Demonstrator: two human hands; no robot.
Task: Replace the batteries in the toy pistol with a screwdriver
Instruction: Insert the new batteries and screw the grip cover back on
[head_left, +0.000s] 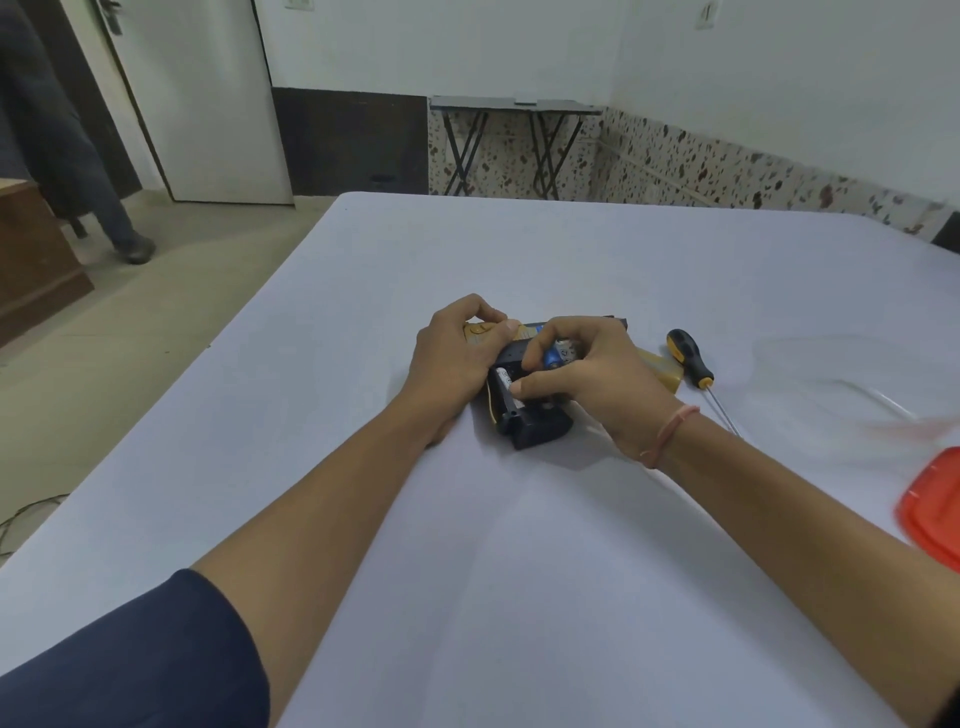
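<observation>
A black and gold toy pistol (535, 423) lies on the white table (467, 545) with its battery bay open. My left hand (457, 358) grips its left side and holds it down. My right hand (592, 374) pinches a blue and silver battery (555, 355) over the open bay. A white battery (503, 382) sits in the bay under my right thumb. A gold cover piece (660, 366) lies just right of my right hand. The screwdriver (691, 361), black and yellow handled, lies on the table to the right, shaft pointing toward me.
An orange-red lid (935, 504) lies at the table's right edge, with a clear plastic container (831, 384) behind it. A person's leg and shoe (130, 244) stand on the floor at far left. A folding table (514, 140) is against the back wall.
</observation>
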